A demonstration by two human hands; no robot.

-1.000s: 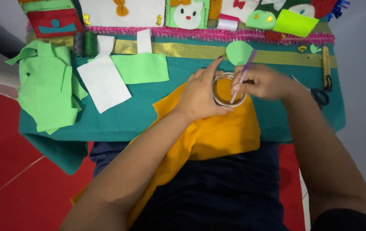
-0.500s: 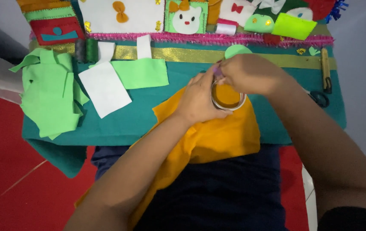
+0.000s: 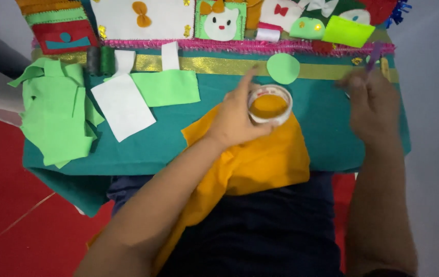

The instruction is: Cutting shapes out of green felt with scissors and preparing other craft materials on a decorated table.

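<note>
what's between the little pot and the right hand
In the head view, only bare teal cloth lies between the pot, held by the left hand, and the right hand.

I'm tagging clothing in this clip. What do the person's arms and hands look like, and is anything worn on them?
Both forearms are bare up to the frame's edge: no sleeves, gloves, watch or rings visible on the left hand or right hand, which is motion-blurred.

Small round white-walled jar (image 3: 270, 105), open, upright, orange contents visible; sits over orange felt sheet (image 3: 260, 159), which drapes off teal cloth edge. Thin purple stick (image 3: 374, 55), blurred, tilted, well right of jar
</note>
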